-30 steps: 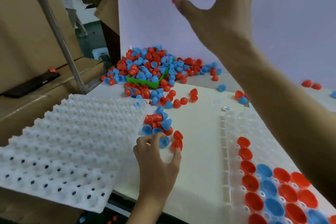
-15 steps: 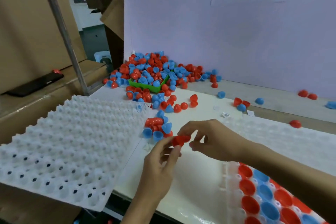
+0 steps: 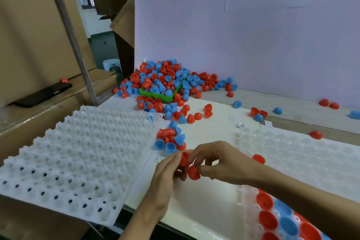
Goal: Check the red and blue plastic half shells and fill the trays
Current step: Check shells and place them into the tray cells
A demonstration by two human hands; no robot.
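My left hand [image 3: 165, 177] pinches a red half shell [image 3: 184, 159] at the middle of the white table. My right hand [image 3: 220, 163] meets it there and grips a second red half shell [image 3: 194, 173] just below. A small cluster of red and blue shells [image 3: 170, 139] lies just beyond my fingers. The big pile of shells [image 3: 165, 80] spills over a green bin [image 3: 165, 96] at the back. The white dimpled tray [image 3: 303, 154] on the right holds one red shell [image 3: 258, 159] and rows of red and blue shells [image 3: 276, 218] at its near end.
A second white dimpled tray [image 3: 78, 160] lies on the left, with no shells in it. Loose shells [image 3: 259, 113] dot the back of the table. A black phone [image 3: 42, 94] rests on a cardboard box at far left. A metal post [image 3: 74, 41] stands behind the left tray.
One second ago my right hand was raised high with a red shell; it came down to meet my left hand. Both hands now hold red shells between them.
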